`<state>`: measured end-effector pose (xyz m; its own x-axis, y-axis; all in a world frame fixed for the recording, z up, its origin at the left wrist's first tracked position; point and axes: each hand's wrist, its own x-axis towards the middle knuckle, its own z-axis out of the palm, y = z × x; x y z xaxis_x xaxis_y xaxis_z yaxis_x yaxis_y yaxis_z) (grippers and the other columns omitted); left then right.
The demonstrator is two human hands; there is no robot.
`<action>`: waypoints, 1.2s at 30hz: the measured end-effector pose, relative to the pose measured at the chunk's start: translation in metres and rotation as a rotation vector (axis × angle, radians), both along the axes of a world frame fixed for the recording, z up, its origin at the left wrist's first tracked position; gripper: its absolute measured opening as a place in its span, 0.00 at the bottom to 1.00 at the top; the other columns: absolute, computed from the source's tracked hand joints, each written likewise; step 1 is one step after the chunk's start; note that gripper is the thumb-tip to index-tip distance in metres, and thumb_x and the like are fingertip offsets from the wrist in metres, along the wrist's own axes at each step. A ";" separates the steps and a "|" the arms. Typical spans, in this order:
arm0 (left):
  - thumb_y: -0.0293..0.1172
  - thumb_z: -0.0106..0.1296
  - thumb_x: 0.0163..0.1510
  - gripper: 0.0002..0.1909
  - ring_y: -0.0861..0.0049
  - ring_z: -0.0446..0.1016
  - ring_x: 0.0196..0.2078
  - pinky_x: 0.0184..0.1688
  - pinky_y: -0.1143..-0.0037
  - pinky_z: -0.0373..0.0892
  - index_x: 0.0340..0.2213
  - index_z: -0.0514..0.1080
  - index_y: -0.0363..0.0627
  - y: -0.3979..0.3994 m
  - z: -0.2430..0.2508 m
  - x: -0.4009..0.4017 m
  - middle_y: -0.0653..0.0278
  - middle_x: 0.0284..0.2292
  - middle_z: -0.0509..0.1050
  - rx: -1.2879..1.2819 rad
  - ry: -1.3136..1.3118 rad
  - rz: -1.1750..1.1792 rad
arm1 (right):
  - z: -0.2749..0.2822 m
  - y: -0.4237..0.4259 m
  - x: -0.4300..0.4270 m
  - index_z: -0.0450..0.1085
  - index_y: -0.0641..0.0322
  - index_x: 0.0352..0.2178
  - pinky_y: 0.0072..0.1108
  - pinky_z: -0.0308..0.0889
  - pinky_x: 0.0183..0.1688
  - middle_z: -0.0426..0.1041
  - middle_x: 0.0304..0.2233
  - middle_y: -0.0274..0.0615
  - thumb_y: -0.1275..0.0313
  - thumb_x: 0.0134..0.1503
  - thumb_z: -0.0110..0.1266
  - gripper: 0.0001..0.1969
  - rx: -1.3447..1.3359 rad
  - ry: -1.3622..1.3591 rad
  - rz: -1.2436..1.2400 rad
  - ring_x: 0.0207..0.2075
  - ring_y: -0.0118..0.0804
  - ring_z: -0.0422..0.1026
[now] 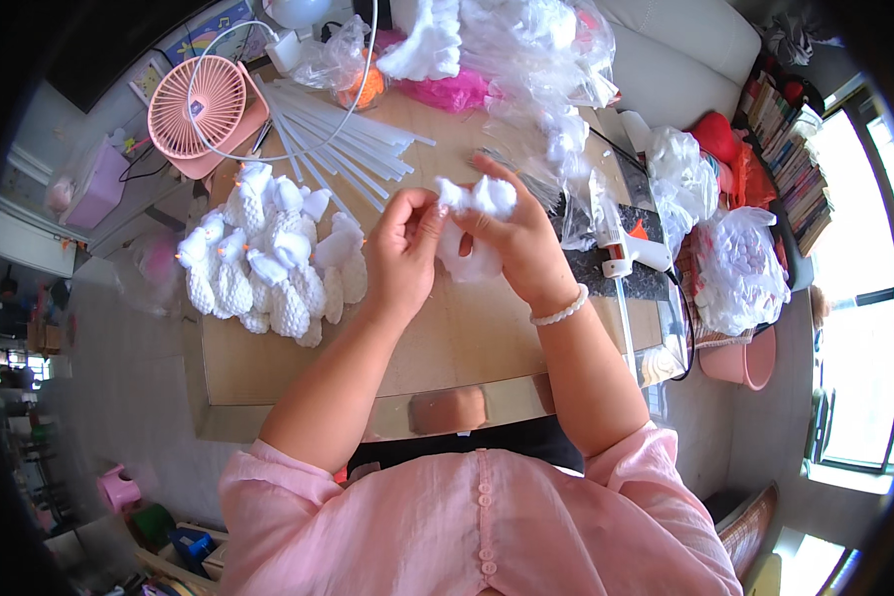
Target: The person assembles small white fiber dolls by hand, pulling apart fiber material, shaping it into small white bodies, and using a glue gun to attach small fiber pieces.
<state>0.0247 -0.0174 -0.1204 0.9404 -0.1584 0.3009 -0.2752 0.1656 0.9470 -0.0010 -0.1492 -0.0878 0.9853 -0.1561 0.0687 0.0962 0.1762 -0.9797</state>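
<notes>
My left hand (410,257) pinches one end of a piece of white fluffy stuffing (484,197) between thumb and fingers. My right hand (518,238) holds the same stuffing at its other side, and a bead bracelet is on that wrist. A whitish translucent piece (469,257) hangs just below the stuffing between both hands; its exact kind cannot be told. To the left of my left hand lies a pile of white knitted toy birds (287,268) with small orange beaks. A white hot glue gun (633,249) stands to the right of my right hand.
Translucent glue sticks (343,134) fan out behind the hands, near a pink fan (197,108). Plastic bags of white stuffing (521,37) fill the table's back. Thin wires (525,182) lie behind my right hand. At the right are a filled plastic bag (741,268) and a pink bin (741,361).
</notes>
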 end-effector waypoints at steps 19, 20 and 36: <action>0.26 0.42 0.57 0.04 0.87 0.63 0.23 0.25 0.83 0.61 0.31 0.62 0.39 0.000 0.006 -0.008 0.67 0.22 0.67 0.144 -0.127 0.190 | -0.005 0.004 -0.002 0.65 0.63 0.30 0.15 0.60 0.21 0.67 0.20 0.32 0.74 0.54 0.49 0.04 0.027 0.059 -0.210 0.19 0.22 0.64; 0.27 0.41 0.57 0.04 0.86 0.63 0.23 0.25 0.83 0.61 0.31 0.62 0.38 0.000 0.006 -0.007 0.67 0.23 0.67 0.104 -0.120 0.243 | -0.005 -0.003 0.000 0.65 0.63 0.30 0.14 0.59 0.21 0.67 0.19 0.33 0.73 0.55 0.47 0.04 0.052 0.024 -0.276 0.18 0.22 0.63; 0.33 0.46 0.56 0.07 0.86 0.67 0.27 0.29 0.83 0.63 0.32 0.64 0.42 0.000 0.012 -0.008 0.67 0.25 0.68 -0.260 0.335 -0.317 | 0.000 0.007 -0.006 0.65 0.64 0.31 0.14 0.61 0.20 0.69 0.20 0.33 0.72 0.52 0.52 0.07 0.147 0.140 0.054 0.19 0.21 0.66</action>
